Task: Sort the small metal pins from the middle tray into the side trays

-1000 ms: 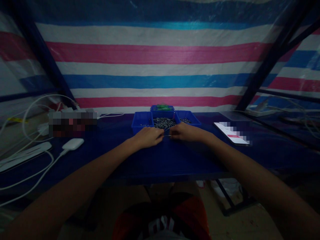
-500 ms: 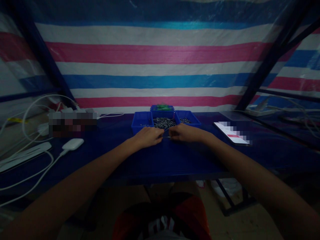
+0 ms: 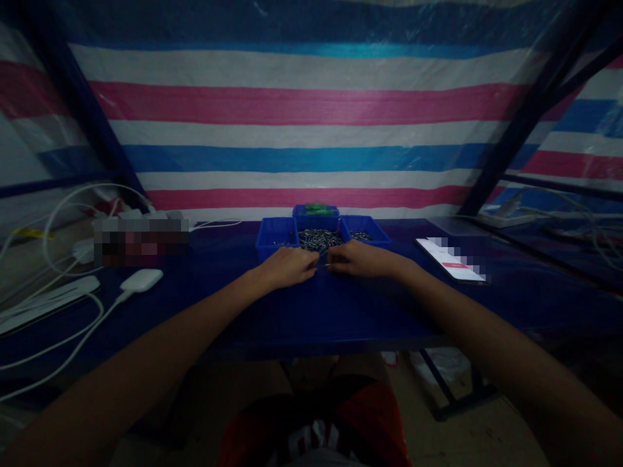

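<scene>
My left hand [image 3: 291,265] and my right hand [image 3: 363,259] face each other low over the blue table, fingers pinched together. Between their fingertips runs a thin metal pin [image 3: 324,264], too small to make out further; each hand grips an end of it. Just beyond the hands lies a heap of small dark metal pieces [image 3: 318,239] in a blue bin. A left blue bin [image 3: 276,228] holds a few tiny parts, and a right blue bin [image 3: 365,224] holds more small metal pieces. Behind them, a back blue bin [image 3: 302,211] contains something green [image 3: 318,209].
A phone with a lit screen [image 3: 450,261] lies on the table [image 3: 311,318] to the right. On the left are a white charger [image 3: 141,280], white cables [image 3: 100,318] and a blurred-out power strip. A striped sheet [image 3: 311,104] hangs behind, between blue metal posts.
The fingers of my right hand have shifted very slightly at the pin's end. My left hand and the bins are where they were.
</scene>
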A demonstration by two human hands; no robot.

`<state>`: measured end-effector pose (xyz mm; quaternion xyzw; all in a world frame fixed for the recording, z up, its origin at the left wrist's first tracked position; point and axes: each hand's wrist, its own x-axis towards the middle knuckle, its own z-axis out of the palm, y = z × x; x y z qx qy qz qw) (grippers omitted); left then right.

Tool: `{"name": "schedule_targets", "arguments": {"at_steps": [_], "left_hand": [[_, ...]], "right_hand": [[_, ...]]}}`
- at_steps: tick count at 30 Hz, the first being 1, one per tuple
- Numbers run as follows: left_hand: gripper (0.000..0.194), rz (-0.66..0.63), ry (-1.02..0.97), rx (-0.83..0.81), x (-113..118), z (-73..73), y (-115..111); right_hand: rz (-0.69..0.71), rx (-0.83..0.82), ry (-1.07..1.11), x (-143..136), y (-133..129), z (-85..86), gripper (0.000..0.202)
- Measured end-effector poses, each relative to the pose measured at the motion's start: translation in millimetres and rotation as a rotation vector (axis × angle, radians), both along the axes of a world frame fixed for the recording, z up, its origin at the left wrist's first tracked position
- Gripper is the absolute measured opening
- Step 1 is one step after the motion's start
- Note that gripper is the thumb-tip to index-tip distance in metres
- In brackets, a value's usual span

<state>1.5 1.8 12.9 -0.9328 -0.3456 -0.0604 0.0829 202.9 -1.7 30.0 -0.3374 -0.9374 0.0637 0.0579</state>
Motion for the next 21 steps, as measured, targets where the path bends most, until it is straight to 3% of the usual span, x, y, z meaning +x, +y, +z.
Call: {"name": "schedule_targets", "arguments": {"at_steps": [10, 21], "left_hand": [[0.024, 0.004, 0.022, 0.028, -0.3, -0.1, -1.2], [0.029, 0.005, 0.004, 0.028, 0.3, -1.1, -0.3]], "right_hand": [[-0.014, 0.041, -0.031, 1.5, 2.2, -1.2, 0.026], [-0.004, 0.024, -0.033, 1.4, 2.5, -0.7, 0.021]]}}
